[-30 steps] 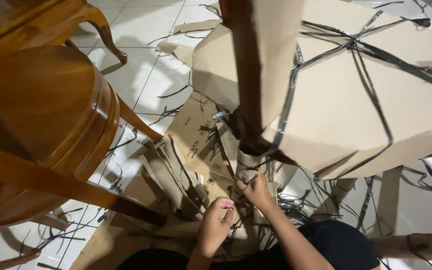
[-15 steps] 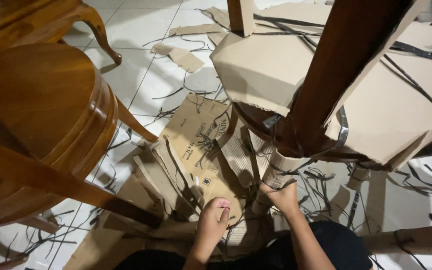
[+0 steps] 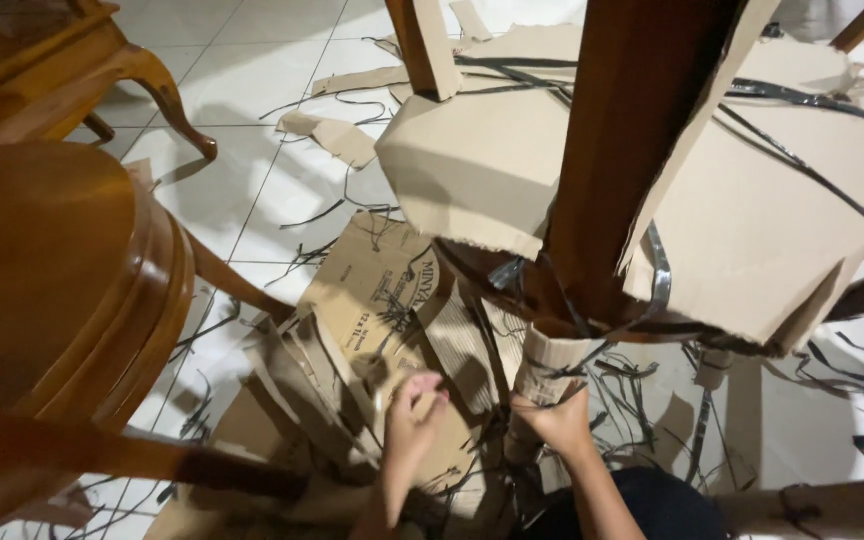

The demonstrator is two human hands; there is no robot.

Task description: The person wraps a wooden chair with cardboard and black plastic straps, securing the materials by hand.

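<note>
Wrapped leg sits low centre, just under the cardboard-covered chair seat, its cardboard sleeve bound with black straps. Right hand is closed round the sleeve's lower end, fingers curled on it, probably to steady or tug the wrap. Left hand is bunched beside it, fingers curled; looks like it pinches a strap or cardboard scrap, can't tell which. Both hands sit low, where the sleeve's end is reachable. Torn cardboard and cut straps litter the white tile floor around the hands. Bare wooden chair stands left, apart.
</note>
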